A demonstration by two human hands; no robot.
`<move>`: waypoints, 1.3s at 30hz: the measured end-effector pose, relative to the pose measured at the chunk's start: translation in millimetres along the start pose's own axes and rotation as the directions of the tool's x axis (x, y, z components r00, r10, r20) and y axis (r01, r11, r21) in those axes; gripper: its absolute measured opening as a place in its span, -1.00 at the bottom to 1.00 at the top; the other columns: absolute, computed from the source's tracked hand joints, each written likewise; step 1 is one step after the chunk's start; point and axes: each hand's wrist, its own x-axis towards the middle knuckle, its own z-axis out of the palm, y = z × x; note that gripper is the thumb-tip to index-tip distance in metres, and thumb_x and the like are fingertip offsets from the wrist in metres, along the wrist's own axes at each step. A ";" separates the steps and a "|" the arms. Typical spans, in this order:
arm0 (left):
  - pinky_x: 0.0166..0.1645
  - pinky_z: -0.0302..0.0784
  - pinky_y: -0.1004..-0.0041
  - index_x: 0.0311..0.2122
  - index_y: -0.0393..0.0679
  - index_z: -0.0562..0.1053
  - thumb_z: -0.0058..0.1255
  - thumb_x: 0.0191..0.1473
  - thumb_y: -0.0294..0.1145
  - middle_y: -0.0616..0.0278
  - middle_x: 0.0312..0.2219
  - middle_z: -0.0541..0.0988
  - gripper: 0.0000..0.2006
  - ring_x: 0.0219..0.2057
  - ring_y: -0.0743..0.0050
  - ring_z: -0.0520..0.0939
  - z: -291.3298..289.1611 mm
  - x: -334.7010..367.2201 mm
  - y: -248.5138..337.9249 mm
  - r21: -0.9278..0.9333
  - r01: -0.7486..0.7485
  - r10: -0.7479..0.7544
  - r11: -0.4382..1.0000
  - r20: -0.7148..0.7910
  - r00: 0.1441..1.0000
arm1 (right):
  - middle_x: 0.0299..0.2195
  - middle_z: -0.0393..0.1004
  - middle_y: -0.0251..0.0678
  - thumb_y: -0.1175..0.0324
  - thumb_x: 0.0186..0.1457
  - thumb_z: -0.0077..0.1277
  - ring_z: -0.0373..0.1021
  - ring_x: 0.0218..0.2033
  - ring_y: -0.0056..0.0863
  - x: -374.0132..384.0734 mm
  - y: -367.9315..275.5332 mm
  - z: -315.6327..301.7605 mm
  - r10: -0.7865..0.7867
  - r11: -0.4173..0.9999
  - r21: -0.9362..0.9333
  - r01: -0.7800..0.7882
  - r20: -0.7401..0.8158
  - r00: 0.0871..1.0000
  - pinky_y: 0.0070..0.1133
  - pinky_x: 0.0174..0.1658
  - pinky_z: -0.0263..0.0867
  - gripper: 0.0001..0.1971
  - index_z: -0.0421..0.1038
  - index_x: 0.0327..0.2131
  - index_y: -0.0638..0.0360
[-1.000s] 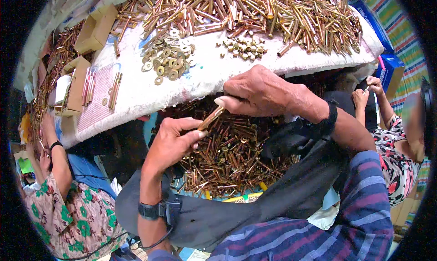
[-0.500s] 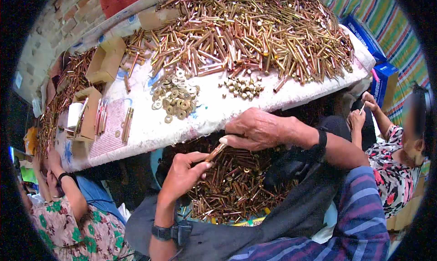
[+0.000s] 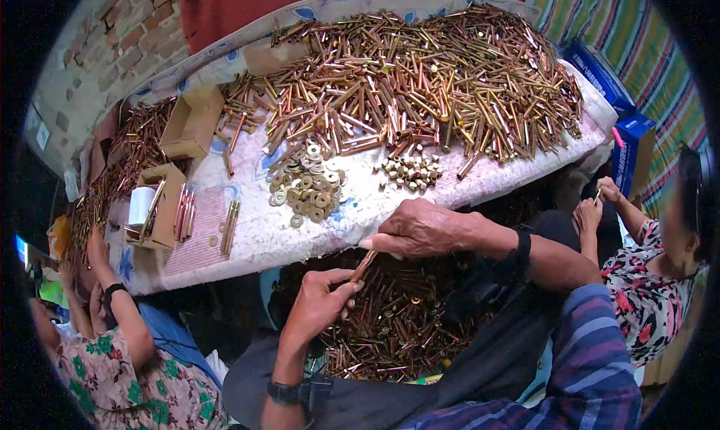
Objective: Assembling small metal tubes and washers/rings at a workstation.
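Note:
Low in front of the table edge, a brass-coloured metal bolt slants between my two hands. My left hand is closed around its lower end, thumb and fingers pinching it. My right hand closes over the upper end with the fingers curled; its fingertips are partly hidden. Below both hands lies a basin full of similar bolts. Just beyond them on the table sit a heap of washers and a small pile of nuts.
A cloth-covered table carries a large heap of bolts. Two cardboard boxes stand on its left, an upright one and one holding bolts. Co-workers sit at left and right. Blue boxes stand behind.
The view has shifted, so the table appears lower and further right. My hands remain together on the bolt. The left co-worker's hand has moved up toward the bolts at the table's left end.

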 end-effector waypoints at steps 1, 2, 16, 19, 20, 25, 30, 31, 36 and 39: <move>-0.52 0.47 0.58 -0.12 -0.30 0.59 0.08 0.13 -0.46 0.36 -0.59 0.54 -0.77 -0.59 0.73 0.50 -0.2 0.7 0.0 -0.012 -0.001 0.001 1.000 -0.003 1.000 | -0.55 0.42 0.12 0.01 0.26 -0.06 0.41 -0.49 0.05 -0.9 -1.8 -3.1 -0.076 0.997 0.002 0.076 -0.020 0.997 -0.22 -0.39 0.27 -0.53 0.44 -0.40 0.33; -0.52 0.47 0.58 -0.12 -0.30 0.59 0.08 0.13 -0.46 0.36 -0.59 0.54 -0.77 -0.59 0.73 0.50 0.0 0.2 2.3 -0.011 -0.007 0.007 1.000 0.002 1.000 | -0.52 0.45 0.14 0.03 0.27 -0.09 0.44 -0.43 0.09 -1.8 -2.5 -5.6 -0.151 0.989 0.003 0.151 -0.041 0.988 -0.21 -0.34 0.32 -0.54 0.48 -0.36 0.33; -0.55 0.44 0.57 -0.12 -0.34 0.58 0.00 0.14 -0.50 0.29 -0.63 0.53 -0.76 -0.66 0.69 0.49 7.6 6.8 3.9 0.036 0.002 0.000 0.999 -0.048 0.999 | -0.71 0.36 -0.04 -0.01 0.30 -0.12 0.34 -0.66 -0.14 10.1 19.9 5.4 -0.256 0.962 0.065 0.264 -0.100 0.961 -0.25 -0.49 0.24 -0.42 0.43 -0.57 0.37; -0.56 0.44 0.57 -0.12 -0.33 0.58 0.01 0.14 -0.50 0.29 -0.63 0.54 -0.76 -0.66 0.69 0.50 9.4 9.2 2.6 0.040 0.014 -0.012 0.999 -0.049 0.999 | -0.73 0.39 -0.12 -0.02 0.29 -0.12 0.34 -0.69 -0.21 8.7 10.0 -4.7 -0.122 0.992 -0.046 0.121 -0.018 0.992 -0.28 -0.48 0.29 -0.41 0.45 -0.60 0.34; -0.56 0.44 0.57 -0.12 -0.33 0.58 0.02 0.14 -0.50 0.29 -0.63 0.54 -0.76 -0.65 0.70 0.50 9.9 10.2 1.8 0.037 0.035 -0.033 0.999 -0.054 0.998 | -0.72 0.41 -0.15 -0.02 0.29 -0.12 0.33 -0.70 -0.24 10.2 9.2 -8.5 -0.053 0.999 -0.014 0.053 -0.014 0.999 -0.31 -0.48 0.32 -0.42 0.47 -0.60 0.32; -0.56 0.45 0.57 -0.11 -0.33 0.57 0.08 0.12 -0.47 0.28 -0.62 0.56 -0.76 -0.64 0.70 0.53 13.4 15.1 -7.3 0.041 0.019 -0.017 0.999 -0.052 0.998 | -0.72 0.43 -0.20 0.05 0.28 -0.12 0.38 -0.68 -0.30 17.7 59.2 -33.3 0.196 0.954 -0.146 -0.261 -0.352 0.915 -0.37 -0.46 0.40 -0.47 0.50 -0.58 0.29; -0.46 0.52 0.52 -0.08 -0.41 0.54 0.20 0.07 -0.40 0.19 -0.51 0.65 -0.65 -0.58 0.64 0.60 21.6 20.3 -7.1 0.145 -0.048 0.045 0.988 0.025 0.999 | -0.53 0.48 0.08 0.14 0.14 0.03 0.46 -0.49 -0.01 -6.8 112.9 -70.0 0.403 0.788 -0.169 -0.592 -0.584 0.704 -0.23 -0.30 0.41 -0.59 0.47 -0.57 0.34; -0.43 0.54 0.50 -0.06 -0.40 0.53 0.21 0.08 -0.38 0.18 -0.49 0.66 -0.64 -0.56 0.61 0.63 23.3 23.0 -10.6 0.178 -0.037 0.030 0.983 0.040 0.999 | -0.49 0.51 0.14 0.28 0.09 0.03 0.51 -0.41 0.07 -8.3 120.0 -68.8 0.262 0.815 -0.256 -0.521 -0.638 0.724 -0.17 -0.27 0.43 -0.69 0.45 -0.49 0.44; -0.26 0.59 0.35 0.02 -0.37 0.48 0.17 0.08 -0.32 -0.14 -0.33 0.66 -0.56 -0.35 0.24 0.73 36.7 28.8 -6.5 0.244 -0.022 -0.011 0.970 0.131 0.991 | -0.65 0.34 0.15 0.23 0.03 0.09 0.34 -0.59 0.04 -1.9 159.3 -59.1 0.267 0.883 -0.063 -0.465 -0.748 0.608 -0.16 -0.41 0.28 -0.59 0.35 -0.64 0.47; -0.04 0.53 0.28 0.05 -0.32 0.46 0.26 0.00 -0.15 -0.09 -0.26 0.66 -0.43 -0.17 0.12 0.69 39.8 34.7 -27.1 0.412 -0.237 0.220 0.880 0.088 0.971 | -0.75 0.24 0.09 0.21 -0.07 0.10 0.30 -0.69 -0.15 4.3 174.5 -61.3 0.331 0.886 0.028 -0.463 -0.737 0.589 -0.20 -0.48 0.26 -0.57 0.35 -0.65 0.52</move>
